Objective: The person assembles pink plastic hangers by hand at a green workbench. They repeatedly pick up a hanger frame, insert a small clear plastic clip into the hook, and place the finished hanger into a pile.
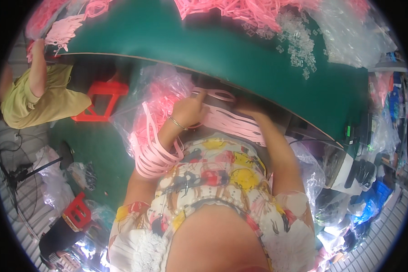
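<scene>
My left hand (191,110), with a bracelet at its wrist, is closed at my lap, its fingers pinched at a thin pink strap (223,94) that loops out to the right. Several pink straps (155,156) hang in loops over my left forearm. Across my lap lies a row of flat pink straps (233,123), running from beside my left hand toward my right forearm. My right hand (250,112) reaches in by the table edge at the far end of these straps; its fingers are blurred and partly in shadow.
The green table (167,34) curves in front of me, with heaped pink straps (240,11), small clear plastic pieces (298,43) and a clear bag (349,38) on it. A bag of pink straps (161,93) is left of my lap. A red stool (105,90) and another person (41,97) are farther left.
</scene>
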Tool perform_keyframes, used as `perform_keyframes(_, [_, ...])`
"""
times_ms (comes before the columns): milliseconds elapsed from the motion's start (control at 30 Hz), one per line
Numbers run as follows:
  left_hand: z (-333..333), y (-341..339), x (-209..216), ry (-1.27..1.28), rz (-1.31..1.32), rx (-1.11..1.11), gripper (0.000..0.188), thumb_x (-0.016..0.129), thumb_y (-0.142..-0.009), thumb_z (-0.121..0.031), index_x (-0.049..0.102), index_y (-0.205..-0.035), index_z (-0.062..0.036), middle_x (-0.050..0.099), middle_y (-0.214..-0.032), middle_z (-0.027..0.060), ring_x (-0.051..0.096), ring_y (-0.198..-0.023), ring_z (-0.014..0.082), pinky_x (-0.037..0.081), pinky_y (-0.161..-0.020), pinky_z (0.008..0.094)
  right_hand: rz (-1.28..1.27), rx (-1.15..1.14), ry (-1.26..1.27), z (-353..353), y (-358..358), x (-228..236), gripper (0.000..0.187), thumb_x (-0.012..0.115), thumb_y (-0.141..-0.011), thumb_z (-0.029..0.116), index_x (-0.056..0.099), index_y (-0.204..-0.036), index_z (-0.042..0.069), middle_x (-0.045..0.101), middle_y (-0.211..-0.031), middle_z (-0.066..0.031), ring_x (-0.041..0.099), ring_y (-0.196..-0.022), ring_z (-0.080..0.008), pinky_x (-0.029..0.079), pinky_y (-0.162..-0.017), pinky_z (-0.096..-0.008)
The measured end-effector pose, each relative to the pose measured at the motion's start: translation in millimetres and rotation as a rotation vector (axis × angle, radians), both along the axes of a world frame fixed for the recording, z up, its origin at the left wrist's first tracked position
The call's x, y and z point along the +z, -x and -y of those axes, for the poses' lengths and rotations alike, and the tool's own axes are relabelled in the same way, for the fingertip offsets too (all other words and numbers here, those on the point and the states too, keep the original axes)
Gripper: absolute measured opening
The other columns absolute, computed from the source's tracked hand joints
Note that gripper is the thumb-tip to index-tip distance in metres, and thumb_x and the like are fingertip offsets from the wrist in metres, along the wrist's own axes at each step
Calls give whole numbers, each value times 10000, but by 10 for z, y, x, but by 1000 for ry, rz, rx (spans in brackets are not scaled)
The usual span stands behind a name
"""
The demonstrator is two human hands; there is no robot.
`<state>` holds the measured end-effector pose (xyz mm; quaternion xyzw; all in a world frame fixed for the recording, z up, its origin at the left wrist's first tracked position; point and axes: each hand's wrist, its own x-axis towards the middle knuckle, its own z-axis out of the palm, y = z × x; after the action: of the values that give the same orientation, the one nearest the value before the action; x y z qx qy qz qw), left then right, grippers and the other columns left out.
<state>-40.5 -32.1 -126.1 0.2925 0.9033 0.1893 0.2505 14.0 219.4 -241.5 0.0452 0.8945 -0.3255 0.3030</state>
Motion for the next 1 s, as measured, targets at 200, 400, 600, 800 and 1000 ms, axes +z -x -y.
perform_keyframes(200, [-3, -16, 3, -26, 5, 6, 534, 545, -834, -317, 475, -1313, -90, 657, -856, 228, 638, -802, 409, 503, -703, 491, -161, -199, 21, -426, -611, 1045, 533, 697, -773, 361, 611, -1167, 11, 659, -1056, -184, 626, -958, -282, 467, -857, -372])
perform_keyframes(400, [-18, -24, 10, -48, -7, 3, 514, 534, -837, -310, 508, -1290, -68, 657, -857, 231, 636, -801, 411, 505, -701, 488, -231, -283, -86, -500, -1055, 1840, 347, 668, -757, 215, 645, -1031, 4, 670, -915, -182, 650, -828, -295, 493, -793, -358])
perform_keyframes(600, [-16, 23, 1, -33, 18, -9, 533, 544, -834, -321, 505, -1298, -61, 660, -882, 225, 635, -821, 405, 503, -717, 486, -222, -368, 139, -814, -1489, 2128, 236, 627, -788, 126, 630, -982, -10, 663, -833, -120, 619, -739, -188, 474, -713, -293])
perform_keyframes(800, [7, 32, -4, -80, 35, -16, 553, 570, -825, -346, 511, -1292, -56, 660, -875, 221, 633, -822, 400, 502, -714, 465, -223, -633, 574, -949, -1798, 2349, 185, 573, -824, 68, 617, -981, -21, 619, -792, -50, 585, -730, -120, 450, -697, -254])
perform_keyframes(1000, [76, -13, 420, -305, 344, 87, 401, 595, -864, -305, 621, -1167, -42, 655, -825, 154, 638, -761, 288, 497, -669, 391, -343, -608, 1127, -697, -1773, 2161, 271, 656, -799, 177, 652, -917, -66, 646, -798, -145, 623, -733, -212, 482, -687, -308])
